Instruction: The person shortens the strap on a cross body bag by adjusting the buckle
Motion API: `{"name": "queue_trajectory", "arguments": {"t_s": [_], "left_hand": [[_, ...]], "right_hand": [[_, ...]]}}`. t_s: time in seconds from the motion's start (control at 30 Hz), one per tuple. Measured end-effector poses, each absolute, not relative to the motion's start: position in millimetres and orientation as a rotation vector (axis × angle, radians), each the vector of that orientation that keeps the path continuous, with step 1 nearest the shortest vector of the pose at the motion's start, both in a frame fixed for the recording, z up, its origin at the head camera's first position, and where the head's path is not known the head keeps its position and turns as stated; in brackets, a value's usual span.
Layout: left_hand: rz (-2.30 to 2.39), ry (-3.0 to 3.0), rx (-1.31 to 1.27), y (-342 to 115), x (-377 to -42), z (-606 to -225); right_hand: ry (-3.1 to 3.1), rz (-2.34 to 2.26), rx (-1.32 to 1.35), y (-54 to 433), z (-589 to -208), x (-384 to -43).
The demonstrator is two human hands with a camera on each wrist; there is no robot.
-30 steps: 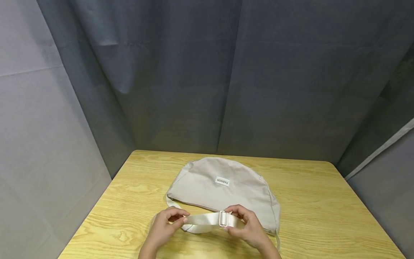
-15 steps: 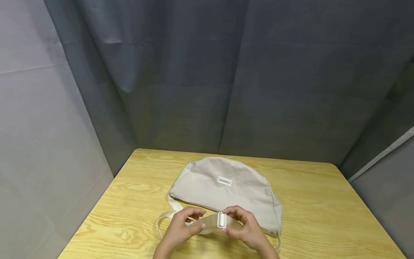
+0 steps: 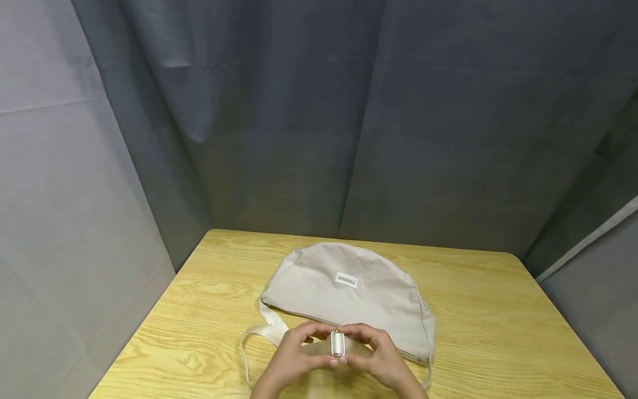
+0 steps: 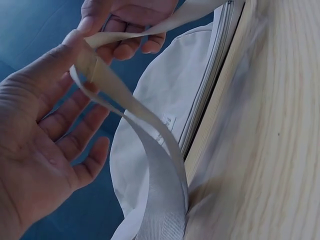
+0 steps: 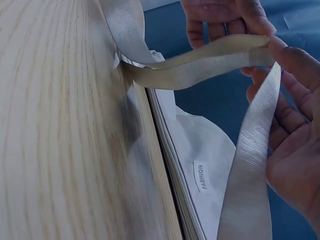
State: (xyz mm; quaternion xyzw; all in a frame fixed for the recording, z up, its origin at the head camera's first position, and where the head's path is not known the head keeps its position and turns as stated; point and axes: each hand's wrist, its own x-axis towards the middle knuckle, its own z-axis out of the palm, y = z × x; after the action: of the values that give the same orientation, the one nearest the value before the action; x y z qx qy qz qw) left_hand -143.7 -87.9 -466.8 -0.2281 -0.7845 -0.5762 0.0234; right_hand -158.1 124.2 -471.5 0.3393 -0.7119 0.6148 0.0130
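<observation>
A beige half-moon bag (image 3: pixel 319 293) with a white FASHION label (image 3: pixel 346 280) lies on the wooden table (image 3: pixel 199 310). In front of it, a metal slider buckle (image 3: pixel 338 343) on its shoulder strap (image 3: pixel 271 330) faces the head camera. My left hand (image 3: pixel 294 357) pinches the strap at the buckle's left edge. From the other side my right hand (image 3: pixel 374 354) pinches it, the two thumb tips nearly meeting under the buckle. Both wrist views show the strap webbing (image 4: pixel 127 100) running off in loops from the fingertips; the buckle's face is turned away there.
The bag's zip edge (image 5: pixel 170 165) runs along the side nearer the hands. A strap loop lies on the table left of the left hand. Dark grey curtains (image 3: pixel 279 138) hang behind the table, and a light grey panel (image 3: pixel 65 221) stands on the left.
My left hand has slid right along the strap, from well left of the buckle to its edge. The buckle has shifted slightly left and turned toward the camera. The right hand keeps its pinch.
</observation>
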Motion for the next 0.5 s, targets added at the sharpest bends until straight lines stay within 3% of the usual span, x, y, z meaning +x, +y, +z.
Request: {"name": "queue_trajectory", "arguments": {"t_s": [0.5], "left_hand": [[-1.767, -2.421, -0.651, -89.4, -143.5, -459.4]], "right_hand": [[-2.469, 1.924, 0.967, 160.4, -468.8, -168.1]]}}
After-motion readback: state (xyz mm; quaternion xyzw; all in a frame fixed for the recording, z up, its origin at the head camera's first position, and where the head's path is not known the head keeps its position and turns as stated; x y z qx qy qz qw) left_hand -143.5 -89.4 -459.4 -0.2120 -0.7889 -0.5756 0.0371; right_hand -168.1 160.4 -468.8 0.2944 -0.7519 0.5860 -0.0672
